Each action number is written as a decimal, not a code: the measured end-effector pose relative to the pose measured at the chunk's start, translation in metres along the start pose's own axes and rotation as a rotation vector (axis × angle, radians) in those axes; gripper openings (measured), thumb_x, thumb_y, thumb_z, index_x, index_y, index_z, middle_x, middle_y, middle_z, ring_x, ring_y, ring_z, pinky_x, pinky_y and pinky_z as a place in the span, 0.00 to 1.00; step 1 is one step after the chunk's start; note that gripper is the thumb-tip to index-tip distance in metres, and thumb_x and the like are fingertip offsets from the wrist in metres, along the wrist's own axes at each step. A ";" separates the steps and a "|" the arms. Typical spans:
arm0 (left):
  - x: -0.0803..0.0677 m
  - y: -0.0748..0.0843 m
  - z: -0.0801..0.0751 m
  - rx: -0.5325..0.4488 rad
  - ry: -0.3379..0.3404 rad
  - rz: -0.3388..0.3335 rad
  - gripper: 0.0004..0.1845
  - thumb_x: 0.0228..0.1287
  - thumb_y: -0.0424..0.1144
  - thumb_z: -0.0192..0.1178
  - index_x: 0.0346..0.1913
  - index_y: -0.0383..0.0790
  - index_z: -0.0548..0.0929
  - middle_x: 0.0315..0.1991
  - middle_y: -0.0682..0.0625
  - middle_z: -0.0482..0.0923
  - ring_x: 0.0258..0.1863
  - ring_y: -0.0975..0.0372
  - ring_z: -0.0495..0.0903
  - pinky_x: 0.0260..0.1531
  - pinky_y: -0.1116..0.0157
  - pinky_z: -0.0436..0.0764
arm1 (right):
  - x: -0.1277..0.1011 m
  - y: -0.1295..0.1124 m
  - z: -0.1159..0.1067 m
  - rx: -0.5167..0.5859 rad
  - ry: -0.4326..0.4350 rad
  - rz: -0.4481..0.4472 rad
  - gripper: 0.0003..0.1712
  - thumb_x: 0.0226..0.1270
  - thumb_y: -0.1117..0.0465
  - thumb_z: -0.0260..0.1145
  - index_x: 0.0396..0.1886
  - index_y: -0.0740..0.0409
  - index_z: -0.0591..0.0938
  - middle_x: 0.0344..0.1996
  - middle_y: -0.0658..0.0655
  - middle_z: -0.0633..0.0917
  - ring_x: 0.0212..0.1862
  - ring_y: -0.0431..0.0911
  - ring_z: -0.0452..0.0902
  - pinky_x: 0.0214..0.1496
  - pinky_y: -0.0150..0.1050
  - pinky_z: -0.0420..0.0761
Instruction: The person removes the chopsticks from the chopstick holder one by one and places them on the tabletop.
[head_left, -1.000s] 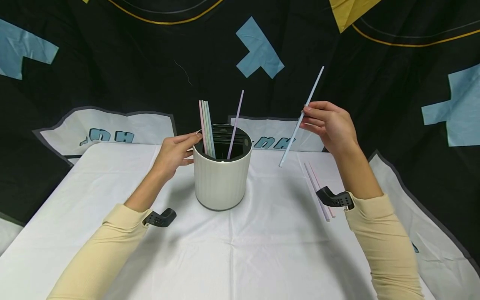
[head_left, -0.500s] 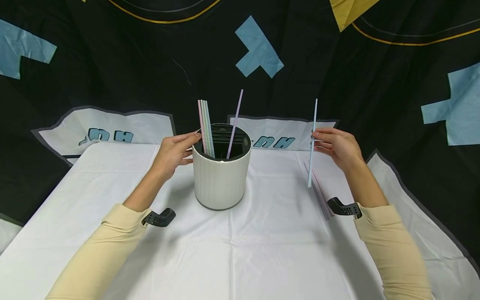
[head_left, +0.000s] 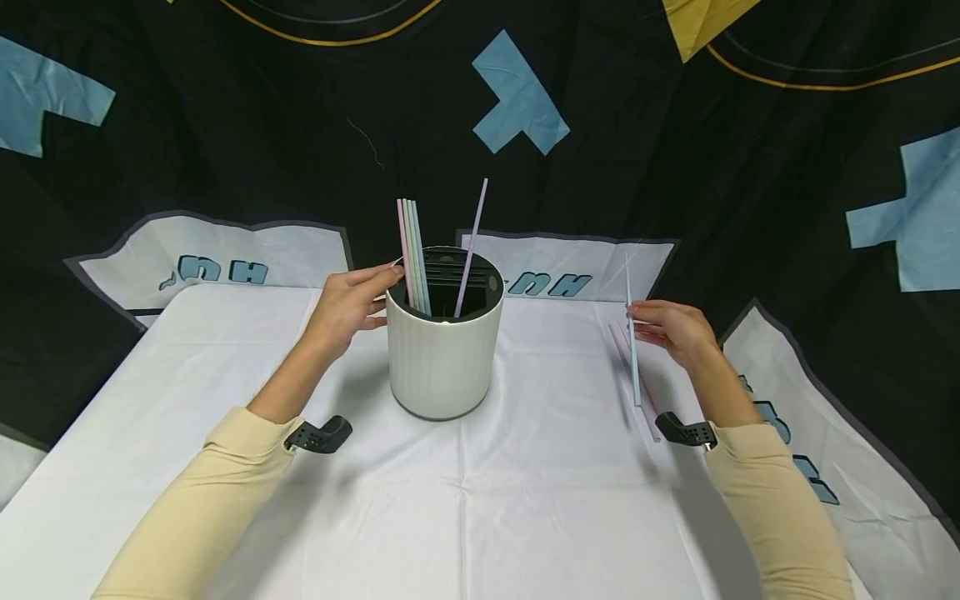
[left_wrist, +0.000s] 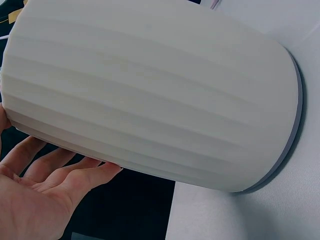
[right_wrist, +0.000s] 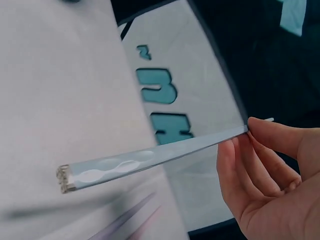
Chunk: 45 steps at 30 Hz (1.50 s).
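Blue straw [right_wrist: 150, 157] open end: right-wrist view only; head view too small.

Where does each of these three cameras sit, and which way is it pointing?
Head: worn high, looking forward and down at both hands, the beige sleeves and the ribbed white cylindrical holder.
Left wrist: close beside the holder; left hand shows.
Right wrist: along the pale blue straw; right hand shows.
Head and left wrist share the holder.

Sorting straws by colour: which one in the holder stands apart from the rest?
The purple straw, leaning alone toward the right; the other straws stand bunched at the holder's left rim.
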<state>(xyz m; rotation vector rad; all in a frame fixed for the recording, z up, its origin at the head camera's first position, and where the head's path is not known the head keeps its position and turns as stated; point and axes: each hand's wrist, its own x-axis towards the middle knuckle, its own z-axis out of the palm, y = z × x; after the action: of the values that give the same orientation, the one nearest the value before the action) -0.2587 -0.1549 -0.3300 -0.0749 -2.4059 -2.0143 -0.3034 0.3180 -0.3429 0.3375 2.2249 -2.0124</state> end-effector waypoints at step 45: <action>0.001 -0.001 0.000 0.000 -0.001 0.001 0.30 0.74 0.54 0.58 0.72 0.43 0.74 0.72 0.44 0.72 0.67 0.45 0.76 0.59 0.47 0.81 | 0.025 0.079 -0.012 -0.275 0.051 0.125 0.24 0.68 0.63 0.70 0.58 0.73 0.79 0.21 0.44 0.86 0.24 0.36 0.81 0.32 0.29 0.85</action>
<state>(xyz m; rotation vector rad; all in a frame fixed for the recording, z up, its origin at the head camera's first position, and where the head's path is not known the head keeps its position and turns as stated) -0.2595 -0.1552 -0.3306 -0.0769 -2.4056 -2.0146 -0.3074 0.3393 -0.4238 0.4870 2.4042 -1.6280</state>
